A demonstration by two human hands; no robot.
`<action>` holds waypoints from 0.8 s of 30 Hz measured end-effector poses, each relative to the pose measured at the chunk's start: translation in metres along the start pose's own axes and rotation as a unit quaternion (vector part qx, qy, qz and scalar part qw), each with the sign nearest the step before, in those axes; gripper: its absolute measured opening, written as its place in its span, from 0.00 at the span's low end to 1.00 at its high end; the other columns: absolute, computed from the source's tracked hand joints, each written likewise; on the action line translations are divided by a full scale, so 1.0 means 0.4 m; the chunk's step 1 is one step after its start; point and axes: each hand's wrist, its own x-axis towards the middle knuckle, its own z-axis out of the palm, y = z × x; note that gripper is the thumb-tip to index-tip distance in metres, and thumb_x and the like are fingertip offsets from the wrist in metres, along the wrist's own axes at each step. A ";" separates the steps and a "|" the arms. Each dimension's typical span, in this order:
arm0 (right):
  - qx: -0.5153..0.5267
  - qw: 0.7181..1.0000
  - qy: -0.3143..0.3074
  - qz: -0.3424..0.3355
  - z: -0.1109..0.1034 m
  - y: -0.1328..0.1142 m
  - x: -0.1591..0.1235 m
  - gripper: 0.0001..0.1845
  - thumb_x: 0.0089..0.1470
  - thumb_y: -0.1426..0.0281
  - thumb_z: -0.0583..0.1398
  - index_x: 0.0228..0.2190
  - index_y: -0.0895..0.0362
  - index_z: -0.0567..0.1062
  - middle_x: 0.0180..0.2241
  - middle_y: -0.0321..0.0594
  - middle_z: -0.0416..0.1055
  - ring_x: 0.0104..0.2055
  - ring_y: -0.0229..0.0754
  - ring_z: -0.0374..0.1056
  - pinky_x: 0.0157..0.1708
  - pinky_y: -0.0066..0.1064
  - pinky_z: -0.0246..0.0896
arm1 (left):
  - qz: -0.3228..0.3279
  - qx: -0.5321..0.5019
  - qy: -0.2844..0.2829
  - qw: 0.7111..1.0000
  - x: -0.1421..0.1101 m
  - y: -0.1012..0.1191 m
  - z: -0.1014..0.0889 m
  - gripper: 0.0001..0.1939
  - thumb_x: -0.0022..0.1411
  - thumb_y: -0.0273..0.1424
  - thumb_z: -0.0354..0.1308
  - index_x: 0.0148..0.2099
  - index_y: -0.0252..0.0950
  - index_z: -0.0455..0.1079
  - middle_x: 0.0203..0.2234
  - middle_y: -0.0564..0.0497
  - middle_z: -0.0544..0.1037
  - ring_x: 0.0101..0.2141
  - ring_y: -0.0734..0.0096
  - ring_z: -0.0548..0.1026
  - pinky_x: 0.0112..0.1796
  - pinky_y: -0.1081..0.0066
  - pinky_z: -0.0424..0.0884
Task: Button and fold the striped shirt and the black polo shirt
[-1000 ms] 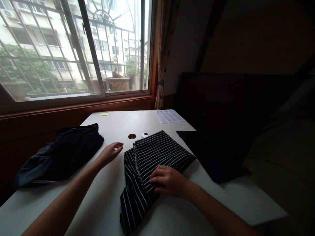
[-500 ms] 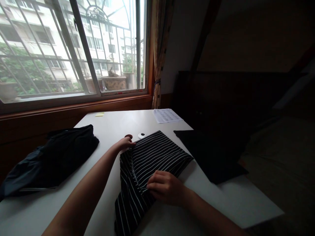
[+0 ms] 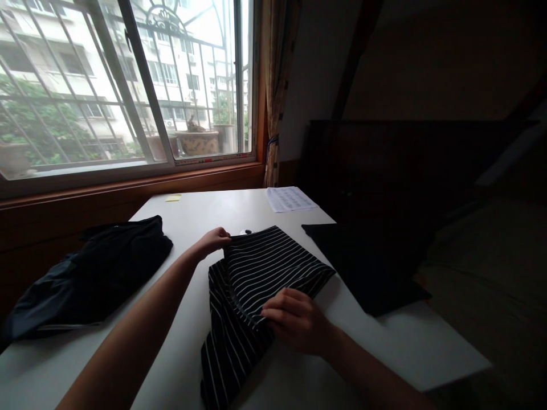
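Note:
A black garment with thin white stripes (image 3: 273, 259) lies partly folded on the white table (image 3: 205, 210) in front of me. Its upper layer is folded over, and a lower striped part runs down toward the near edge. My left hand (image 3: 216, 239) is closed on the upper left corner and holds it slightly raised. My right hand (image 3: 297, 320) pinches the near edge of the same layer, fingers closed on the cloth. A small white round object with a dark centre (image 3: 245, 232) shows just behind the garment, partly hidden by it.
Dark clothes (image 3: 102, 273) are heaped on the table's left side. A flat black cloth (image 3: 363, 267) lies along the right edge, partly hanging over. Printed paper sheets (image 3: 291, 199) and a yellow sticky note (image 3: 173, 197) lie at the back, below the window (image 3: 205, 85).
Both hands have lifted the folded layer's edge a little, the left one upward and the right one slightly up and right. The raised cloth now covers more of the small white object.

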 end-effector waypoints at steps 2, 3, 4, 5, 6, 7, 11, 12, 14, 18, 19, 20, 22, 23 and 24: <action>-0.001 1.000 0.016 0.016 -0.019 -0.011 0.013 0.16 0.59 0.77 0.61 0.48 0.55 0.73 0.40 0.42 0.77 0.40 0.41 0.73 0.41 0.36 0.71 | 0.000 -0.026 0.006 1.000 -0.018 0.025 -0.020 0.20 0.48 0.45 0.64 0.37 0.35 0.68 0.25 0.53 0.73 0.25 0.71 0.68 0.27 0.72 0.64; -0.001 1.000 0.023 0.022 -0.027 -0.018 0.020 0.16 0.59 0.77 0.61 0.49 0.55 0.73 0.41 0.42 0.77 0.40 0.42 0.73 0.41 0.36 0.71 | 0.003 -0.037 0.009 0.999 -0.029 0.037 -0.031 0.21 0.49 0.45 0.64 0.39 0.35 0.69 0.25 0.53 0.73 0.26 0.71 0.68 0.27 0.72 0.64; 0.001 0.999 0.029 0.025 -0.035 -0.027 0.028 0.17 0.59 0.78 0.61 0.49 0.55 0.73 0.41 0.43 0.77 0.41 0.42 0.73 0.42 0.37 0.71 | 0.007 -0.046 0.011 0.999 -0.042 0.049 -0.042 0.21 0.49 0.44 0.64 0.40 0.35 0.69 0.26 0.53 0.73 0.26 0.72 0.68 0.27 0.72 0.64; 0.002 0.999 0.034 0.025 -0.041 -0.038 0.036 0.17 0.58 0.78 0.61 0.49 0.55 0.73 0.41 0.43 0.77 0.41 0.42 0.73 0.42 0.37 0.71 | 0.012 -0.054 0.011 0.998 -0.056 0.060 -0.053 0.22 0.50 0.44 0.64 0.42 0.34 0.69 0.26 0.53 0.73 0.26 0.72 0.68 0.27 0.72 0.64; 0.004 0.999 0.039 0.021 -0.045 -0.050 0.044 0.17 0.58 0.79 0.61 0.49 0.56 0.73 0.41 0.44 0.77 0.41 0.42 0.73 0.41 0.36 0.71 | 0.015 -0.060 0.011 0.998 -0.072 0.067 -0.064 0.23 0.50 0.45 0.65 0.42 0.34 0.70 0.27 0.53 0.73 0.26 0.72 0.69 0.27 0.72 0.64; 0.004 0.999 0.041 0.016 -0.048 -0.063 0.051 0.17 0.57 0.79 0.61 0.48 0.56 0.73 0.41 0.44 0.77 0.40 0.42 0.73 0.41 0.36 0.71 | 0.017 -0.063 0.010 0.998 -0.088 0.072 -0.075 0.23 0.51 0.45 0.65 0.43 0.34 0.70 0.27 0.52 0.73 0.26 0.72 0.69 0.27 0.72 0.64; 0.007 0.999 0.041 -0.015 -0.048 -0.112 0.071 0.16 0.58 0.78 0.61 0.48 0.57 0.73 0.40 0.44 0.78 0.37 0.40 0.73 0.38 0.35 0.71 | 0.020 -0.078 0.011 0.997 -0.161 0.052 -0.108 0.23 0.52 0.46 0.66 0.44 0.34 0.72 0.27 0.52 0.75 0.27 0.70 0.70 0.28 0.72 0.64; 0.007 0.999 0.040 -0.023 -0.046 -0.121 0.073 0.16 0.58 0.78 0.60 0.49 0.58 0.73 0.40 0.44 0.78 0.36 0.40 0.73 0.38 0.34 0.71 | 0.018 -0.081 0.011 0.996 -0.179 0.040 -0.114 0.23 0.52 0.46 0.66 0.44 0.34 0.72 0.27 0.52 0.75 0.27 0.71 0.70 0.28 0.72 0.64; 0.006 0.999 0.034 -0.035 -0.039 -0.135 0.072 0.15 0.59 0.78 0.60 0.48 0.58 0.73 0.40 0.43 0.78 0.36 0.39 0.72 0.38 0.34 0.71 | 0.006 -0.080 0.014 0.997 -0.212 0.012 -0.121 0.23 0.52 0.47 0.66 0.43 0.34 0.73 0.27 0.52 0.75 0.27 0.71 0.69 0.28 0.72 0.63; -0.003 0.998 -0.012 -0.059 -0.008 -0.145 0.055 0.13 0.59 0.76 0.60 0.47 0.58 0.73 0.41 0.43 0.79 0.35 0.41 0.71 0.36 0.35 0.69 | -0.029 -0.076 0.011 0.997 -0.257 -0.048 -0.119 0.25 0.51 0.48 0.67 0.43 0.34 0.73 0.30 0.51 0.76 0.28 0.70 0.71 0.28 0.72 0.64; -0.005 0.997 -0.031 -0.066 0.002 -0.145 0.049 0.13 0.59 0.75 0.60 0.47 0.58 0.73 0.41 0.43 0.79 0.35 0.41 0.71 0.35 0.36 0.69 | -0.036 -0.082 0.008 0.996 -0.264 -0.062 -0.115 0.25 0.50 0.48 0.67 0.43 0.35 0.72 0.30 0.51 0.76 0.28 0.70 0.71 0.28 0.72 0.65; -0.006 0.996 -0.048 -0.071 0.011 -0.143 0.043 0.12 0.60 0.75 0.60 0.46 0.58 0.73 0.41 0.42 0.79 0.34 0.41 0.70 0.34 0.36 0.68 | -0.043 -0.090 0.005 0.995 -0.268 -0.075 -0.111 0.26 0.50 0.48 0.68 0.44 0.35 0.72 0.30 0.51 0.76 0.28 0.70 0.72 0.28 0.72 0.65; -0.007 0.995 -0.063 -0.072 0.025 -0.137 0.033 0.10 0.60 0.74 0.60 0.45 0.58 0.73 0.39 0.41 0.79 0.32 0.40 0.70 0.32 0.35 0.67 | -0.060 -0.107 0.002 0.992 -0.273 -0.094 -0.101 0.26 0.50 0.48 0.68 0.44 0.35 0.72 0.29 0.52 0.76 0.27 0.71 0.72 0.29 0.71 0.66; -0.007 0.996 -0.060 -0.067 0.027 -0.133 0.030 0.10 0.60 0.74 0.59 0.45 0.57 0.73 0.39 0.41 0.79 0.32 0.40 0.70 0.33 0.35 0.67 | -0.067 -0.116 0.001 0.991 -0.274 -0.099 -0.096 0.26 0.50 0.48 0.68 0.45 0.35 0.72 0.28 0.53 0.75 0.27 0.71 0.72 0.29 0.71 0.66; -0.008 0.997 -0.050 -0.061 0.025 -0.128 0.029 0.10 0.61 0.75 0.59 0.45 0.57 0.73 0.38 0.41 0.79 0.33 0.40 0.70 0.34 0.35 0.68 | -0.072 -0.128 0.002 0.989 -0.273 -0.100 -0.092 0.26 0.50 0.47 0.69 0.45 0.35 0.72 0.27 0.53 0.75 0.26 0.72 0.72 0.29 0.71 0.66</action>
